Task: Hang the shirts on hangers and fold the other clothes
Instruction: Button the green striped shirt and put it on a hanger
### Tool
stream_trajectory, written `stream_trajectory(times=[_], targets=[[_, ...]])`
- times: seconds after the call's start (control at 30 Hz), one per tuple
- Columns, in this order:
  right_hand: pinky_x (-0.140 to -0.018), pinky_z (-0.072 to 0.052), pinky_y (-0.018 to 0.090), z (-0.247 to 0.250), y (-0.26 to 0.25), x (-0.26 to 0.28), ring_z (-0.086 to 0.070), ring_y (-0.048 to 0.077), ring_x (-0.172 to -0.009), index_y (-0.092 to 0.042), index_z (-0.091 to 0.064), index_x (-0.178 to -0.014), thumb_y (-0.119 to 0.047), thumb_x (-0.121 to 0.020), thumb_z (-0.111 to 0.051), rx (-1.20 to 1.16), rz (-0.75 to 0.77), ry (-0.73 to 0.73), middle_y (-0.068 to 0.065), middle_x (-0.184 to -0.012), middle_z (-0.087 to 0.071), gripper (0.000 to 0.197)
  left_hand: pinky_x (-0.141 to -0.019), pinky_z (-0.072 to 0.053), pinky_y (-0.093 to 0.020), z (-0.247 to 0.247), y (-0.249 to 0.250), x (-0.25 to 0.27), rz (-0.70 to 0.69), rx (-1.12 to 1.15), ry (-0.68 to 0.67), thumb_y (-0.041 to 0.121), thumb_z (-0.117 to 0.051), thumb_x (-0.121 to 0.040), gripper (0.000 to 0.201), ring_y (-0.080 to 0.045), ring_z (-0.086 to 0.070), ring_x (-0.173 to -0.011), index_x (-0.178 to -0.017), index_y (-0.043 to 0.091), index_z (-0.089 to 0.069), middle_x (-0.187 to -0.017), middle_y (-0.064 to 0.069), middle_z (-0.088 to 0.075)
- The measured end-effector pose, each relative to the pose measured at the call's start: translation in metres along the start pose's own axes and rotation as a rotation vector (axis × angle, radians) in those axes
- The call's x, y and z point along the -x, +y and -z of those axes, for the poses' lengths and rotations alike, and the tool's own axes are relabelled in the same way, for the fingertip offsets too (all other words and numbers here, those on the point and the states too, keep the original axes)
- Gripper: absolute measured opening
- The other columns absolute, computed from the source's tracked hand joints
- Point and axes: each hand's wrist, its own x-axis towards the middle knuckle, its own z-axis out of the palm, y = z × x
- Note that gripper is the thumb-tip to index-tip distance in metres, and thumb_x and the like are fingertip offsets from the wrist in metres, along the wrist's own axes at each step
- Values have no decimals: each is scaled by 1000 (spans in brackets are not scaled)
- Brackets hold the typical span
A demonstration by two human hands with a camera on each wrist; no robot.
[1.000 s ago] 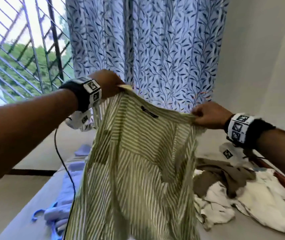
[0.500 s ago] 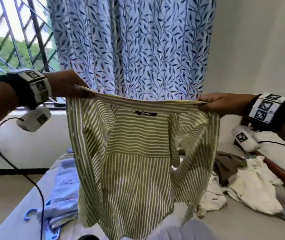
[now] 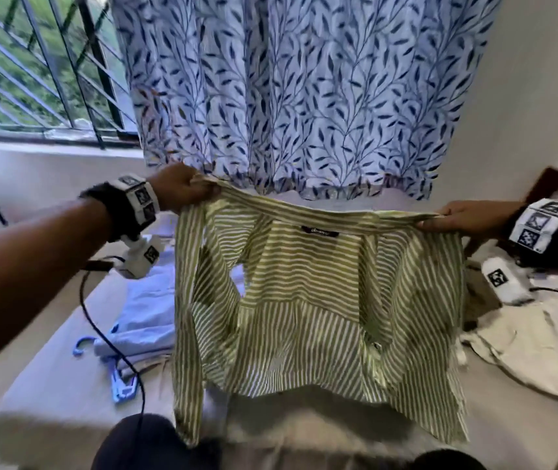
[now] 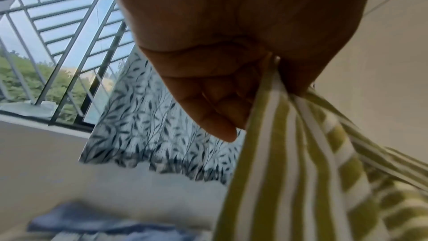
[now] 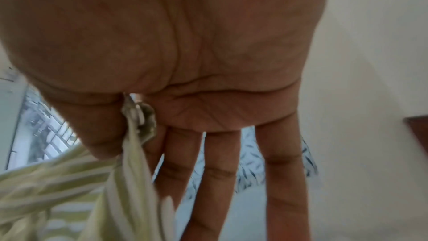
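Lowered and spread wide now, the striped shirt (image 3: 318, 300) hangs from our left hand (image 3: 182, 189) and right hand (image 3: 467, 217), both pinching its collar; next we need a hanger (image 3: 120, 385).

Centre: we find the striped shirt (image 3: 308, 300) stretched wide between both hands, its hem reaching the bed (image 3: 50, 401), screening the middle from near to far.
Left: we note folded blue clothes (image 3: 145, 320) and blue hangers (image 3: 118, 385) crossed by a black cable (image 3: 101, 334); bare bed lies at the near left corner.
Right: we see a cream garment (image 3: 535, 351) heaped on the bed.
Far: we see the curtain (image 3: 304, 96) hanging just behind the shirt's top edge.
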Motion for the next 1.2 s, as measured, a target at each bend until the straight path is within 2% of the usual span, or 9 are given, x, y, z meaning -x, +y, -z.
stream_trajectory(times=[0.13,0.27,0.53,0.67,0.8,0.9,0.97,1.07,1.2], targets=[[-73,-48,35,-44,38,-78,-60,29,-77,-1,-63,-84,-101,-69,-39,229,-30,59,27,-91,-69,104,-42,-47,-28,-95,-55,-26,208,15,-46,34,-56,-106,48,-16,-58,-42,-62,14,-51,-49,-1,-50],[-92,-49,35,-104,83,-153,-66,30,-105,-17,-74,-114,-66,-97,-39,244,-22,171,14,-122,-71,62,-68,-45,-38,-186,-96,-40,318,-66,-70,22,-48,-109,39,-43,-70,-90,-87,-3,-69,-91,-33,-69],[-93,-55,55,-274,157,-194,-72,40,-99,-10,-71,-110,-54,-91,-57,17,-50,396,19,-105,-74,50,-89,-51,-34,-310,-224,11,626,6,-195,25,-64,-101,32,-29,-70,-110,-129,9,-67,-115,-14,-74],[-85,-51,32,-349,140,-137,-70,17,-88,-27,-74,-115,-26,-96,-72,-212,-50,233,-7,-112,-73,19,-95,-48,-32,-297,-313,62,769,-180,-324,27,-67,-98,40,-31,-67,-115,-132,7,-63,-127,-17,-70],[-73,-58,29,-400,145,-101,-75,6,-79,-52,-74,-96,-76,-82,-62,-348,-67,66,-19,-88,-77,30,-90,-49,-30,-266,-354,109,842,-444,-540,40,-64,-98,38,-27,-66,-113,-123,12,-69,-126,-13,-70],[-78,-61,35,-415,149,-106,-72,-1,-76,-65,-64,-106,-67,-87,-60,-292,-7,-3,-28,-89,-75,19,-72,-38,-26,-246,-364,126,976,-439,-499,37,-67,-98,25,-25,-63,-98,-101,13,-71,-108,-13,-69],[-78,-60,35,-412,142,-114,-73,1,-76,-66,-62,-108,-64,-87,-57,-270,4,-50,-28,-92,-75,21,-74,-39,-28,-235,-368,138,1010,-393,-421,27,-67,-98,16,-25,-58,-97,-94,12,-66,-106,-14,-65],[-77,-58,34,-409,142,-129,-72,-1,-74,-61,-67,-103,-52,-94,-63,-201,-15,-57,-25,-89,-76,14,-88,-49,-34,-234,-380,162,1124,-391,-419,47,-65,-97,48,-32,-66,-112,-122,6,-65,-124,-20,-67],[-77,-59,33,-410,143,-137,-68,-10,-71,-55,-73,-94,-76,-79,-45,-107,-43,-61,-34,-86,-72,38,-64,-51,-28,-253,-396,190,1284,-183,-425,50,-75,-88,46,-27,-68,-75,-92,5,-70,-85,-14,-71]])
